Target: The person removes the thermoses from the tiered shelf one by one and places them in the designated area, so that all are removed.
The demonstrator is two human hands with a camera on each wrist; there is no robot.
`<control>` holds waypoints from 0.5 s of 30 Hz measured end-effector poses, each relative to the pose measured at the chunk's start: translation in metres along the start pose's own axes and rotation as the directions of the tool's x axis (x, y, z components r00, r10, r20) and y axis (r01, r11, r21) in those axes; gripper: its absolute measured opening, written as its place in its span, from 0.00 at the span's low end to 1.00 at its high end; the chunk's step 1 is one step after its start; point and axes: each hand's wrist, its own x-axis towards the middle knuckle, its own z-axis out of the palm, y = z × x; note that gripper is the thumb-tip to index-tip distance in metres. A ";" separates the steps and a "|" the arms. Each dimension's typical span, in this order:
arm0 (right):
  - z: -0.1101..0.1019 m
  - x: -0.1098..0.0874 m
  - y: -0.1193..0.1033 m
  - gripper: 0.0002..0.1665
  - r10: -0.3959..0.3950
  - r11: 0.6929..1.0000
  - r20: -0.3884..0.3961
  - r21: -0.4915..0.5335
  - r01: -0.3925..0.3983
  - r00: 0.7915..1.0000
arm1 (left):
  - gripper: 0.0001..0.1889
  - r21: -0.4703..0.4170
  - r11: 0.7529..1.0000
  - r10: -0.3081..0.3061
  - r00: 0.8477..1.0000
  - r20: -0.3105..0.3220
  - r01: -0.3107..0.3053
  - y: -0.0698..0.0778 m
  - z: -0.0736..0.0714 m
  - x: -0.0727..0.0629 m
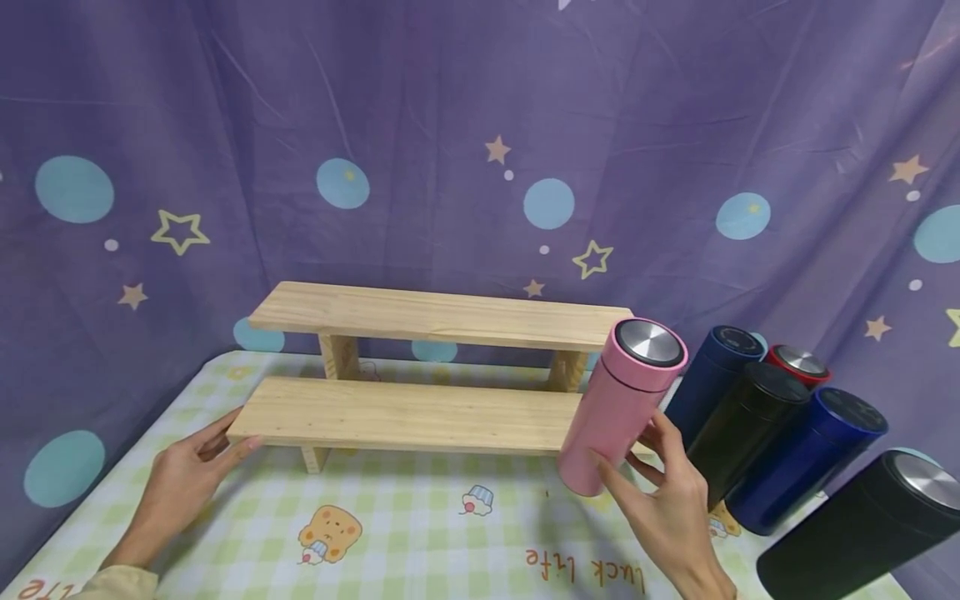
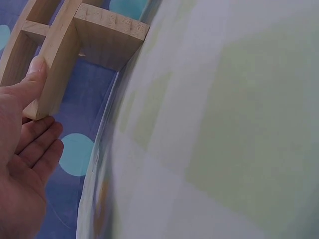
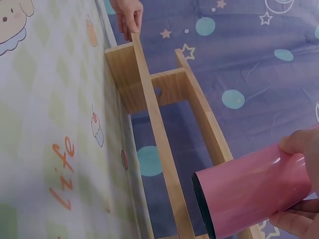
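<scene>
My right hand (image 1: 667, 508) grips a pink thermos flask (image 1: 617, 408) with a steel-topped lid, thumb on one side and fingers on the other. It is held tilted in front of the right end of a two-tier wooden shelf (image 1: 405, 414); in the right wrist view the flask's dark base (image 3: 203, 204) shows above the boards. At the other end, my left hand (image 1: 183, 479) holds the left end of the lower board, thumb on top and fingers below, as the left wrist view also shows. The upper board (image 1: 442, 317) carries nothing.
Several more flasks stand close together at the right: dark blue (image 1: 708, 383), red-lidded (image 1: 801, 364), dark green-black (image 1: 742, 433), bright blue (image 1: 806, 458) and black (image 1: 855, 525). A checked cloth (image 1: 405, 533) covers the table. Behind the shelf hangs a purple curtain (image 1: 435, 108).
</scene>
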 end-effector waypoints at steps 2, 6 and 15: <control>0.002 0.001 -0.001 0.51 -0.027 1.000 0.004 0.005 0.027 1.000 | 0.42 0.002 1.000 0.008 1.000 -0.006 -0.008 0.000 0.000 0.000; 0.006 0.004 -0.002 0.52 -0.082 0.997 0.009 0.011 0.082 0.997 | 0.41 0.009 1.000 0.025 0.999 -0.020 -0.025 0.000 0.001 -0.001; 0.015 0.011 -0.006 0.53 -0.142 0.988 0.026 0.065 0.140 0.990 | 0.41 0.007 1.000 0.026 0.999 -0.026 -0.026 0.000 0.001 -0.001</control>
